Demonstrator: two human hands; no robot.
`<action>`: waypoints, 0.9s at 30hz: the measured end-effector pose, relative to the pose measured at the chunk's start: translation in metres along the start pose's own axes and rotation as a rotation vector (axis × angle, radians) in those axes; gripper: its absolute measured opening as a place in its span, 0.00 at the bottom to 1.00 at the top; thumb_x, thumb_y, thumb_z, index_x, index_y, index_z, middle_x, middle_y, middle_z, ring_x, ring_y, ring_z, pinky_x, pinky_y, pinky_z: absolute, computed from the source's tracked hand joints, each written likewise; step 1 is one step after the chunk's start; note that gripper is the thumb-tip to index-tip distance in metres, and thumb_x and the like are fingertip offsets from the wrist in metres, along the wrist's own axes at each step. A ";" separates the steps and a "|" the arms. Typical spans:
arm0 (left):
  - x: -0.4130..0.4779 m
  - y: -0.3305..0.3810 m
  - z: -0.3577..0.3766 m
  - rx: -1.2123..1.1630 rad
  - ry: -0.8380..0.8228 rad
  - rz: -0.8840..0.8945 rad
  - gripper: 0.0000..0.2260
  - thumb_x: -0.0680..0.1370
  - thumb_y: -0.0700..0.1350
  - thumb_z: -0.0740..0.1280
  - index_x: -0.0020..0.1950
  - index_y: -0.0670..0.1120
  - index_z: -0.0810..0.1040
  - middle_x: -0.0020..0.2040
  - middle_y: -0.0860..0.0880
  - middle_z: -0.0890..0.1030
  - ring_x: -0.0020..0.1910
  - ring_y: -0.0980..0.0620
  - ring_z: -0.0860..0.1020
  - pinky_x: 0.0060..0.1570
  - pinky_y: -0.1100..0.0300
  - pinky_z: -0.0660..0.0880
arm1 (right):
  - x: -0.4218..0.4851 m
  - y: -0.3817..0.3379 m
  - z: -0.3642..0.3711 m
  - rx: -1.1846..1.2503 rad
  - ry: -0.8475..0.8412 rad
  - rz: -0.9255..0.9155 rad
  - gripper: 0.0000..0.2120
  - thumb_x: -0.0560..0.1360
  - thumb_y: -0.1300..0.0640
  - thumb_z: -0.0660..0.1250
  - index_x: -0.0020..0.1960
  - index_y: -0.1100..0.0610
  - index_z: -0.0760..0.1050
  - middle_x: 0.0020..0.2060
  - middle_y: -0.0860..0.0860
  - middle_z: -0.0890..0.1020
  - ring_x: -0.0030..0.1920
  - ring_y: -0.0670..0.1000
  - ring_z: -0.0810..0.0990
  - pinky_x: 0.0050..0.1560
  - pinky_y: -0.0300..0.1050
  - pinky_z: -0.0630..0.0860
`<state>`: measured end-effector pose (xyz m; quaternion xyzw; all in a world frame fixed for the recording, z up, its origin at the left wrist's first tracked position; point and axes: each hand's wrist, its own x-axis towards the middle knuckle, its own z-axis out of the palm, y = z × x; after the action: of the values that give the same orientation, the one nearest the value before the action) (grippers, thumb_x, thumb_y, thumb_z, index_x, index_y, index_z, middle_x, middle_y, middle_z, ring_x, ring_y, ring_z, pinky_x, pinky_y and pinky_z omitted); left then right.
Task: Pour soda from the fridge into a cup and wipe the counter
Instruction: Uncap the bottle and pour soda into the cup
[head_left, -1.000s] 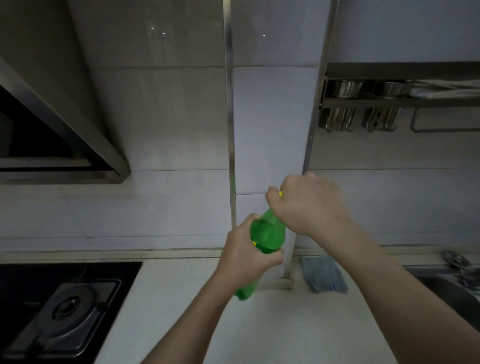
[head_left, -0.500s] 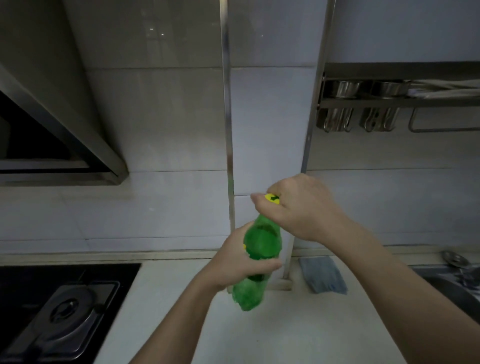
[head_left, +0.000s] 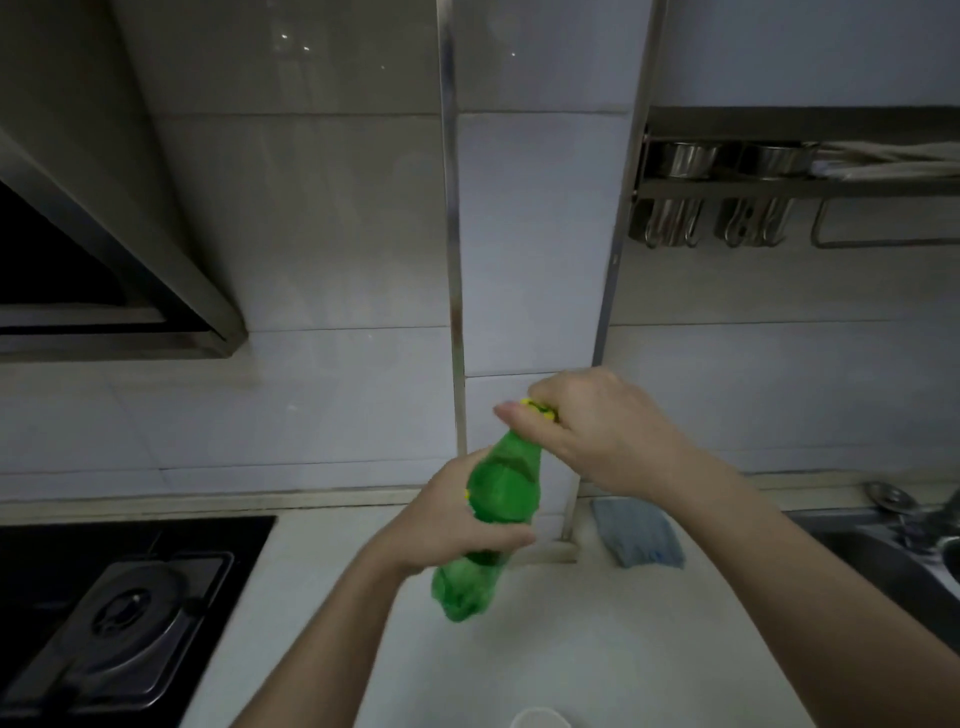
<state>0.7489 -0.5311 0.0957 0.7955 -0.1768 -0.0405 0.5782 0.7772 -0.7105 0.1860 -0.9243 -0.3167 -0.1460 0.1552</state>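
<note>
Both hands are clamped on the one article. We find the left hand (head_left: 452, 519) wrapped round the waist of the green soda bottle (head_left: 498, 483), and the right hand (head_left: 597, 431) curled over its yellow cap (head_left: 537, 408), fingers pinching it. Nearest to us, at the lower edge of the frame, the rim of a white cup (head_left: 540, 719) just shows.

The bottle is held in the air at centre frame, above the desk (head_left: 597, 649), tilted with its neck up and to the right. In our judgement the step in hand is unscrewing the cap; we cannot tell how far it has turned.

We recommend:
- bringing the bottle upright before the seal breaks;
- turning slowly to let the gas off;
- gripping firmly without squeezing, since a soft wall would likely push soda out.

Farther back, right of centre, a blue-grey cloth (head_left: 636, 535) lies on the desk near the wall, within reach for the wiping.
</note>
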 end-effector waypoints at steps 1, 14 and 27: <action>-0.002 -0.003 -0.004 -0.041 -0.097 0.000 0.18 0.67 0.40 0.78 0.54 0.40 0.77 0.46 0.42 0.83 0.48 0.41 0.82 0.52 0.43 0.80 | -0.001 0.000 -0.002 0.017 -0.076 -0.088 0.26 0.76 0.30 0.48 0.36 0.51 0.66 0.33 0.46 0.72 0.34 0.48 0.72 0.35 0.50 0.68; -0.005 -0.030 0.010 0.311 0.326 -0.001 0.20 0.64 0.53 0.79 0.51 0.57 0.74 0.42 0.56 0.80 0.42 0.58 0.78 0.41 0.62 0.76 | -0.015 0.010 0.019 0.234 -0.194 -0.001 0.10 0.79 0.48 0.58 0.59 0.45 0.67 0.49 0.45 0.70 0.48 0.48 0.73 0.53 0.53 0.74; -0.019 -0.076 0.003 0.397 0.184 0.118 0.28 0.68 0.54 0.78 0.62 0.58 0.68 0.53 0.61 0.75 0.51 0.59 0.76 0.46 0.64 0.72 | -0.035 0.017 0.070 0.272 -0.169 0.105 0.18 0.81 0.41 0.56 0.67 0.45 0.72 0.57 0.42 0.78 0.53 0.45 0.76 0.54 0.45 0.72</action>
<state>0.7477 -0.5072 0.0206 0.8823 -0.1740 0.1015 0.4254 0.7731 -0.7157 0.1061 -0.9190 -0.2968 -0.0154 0.2591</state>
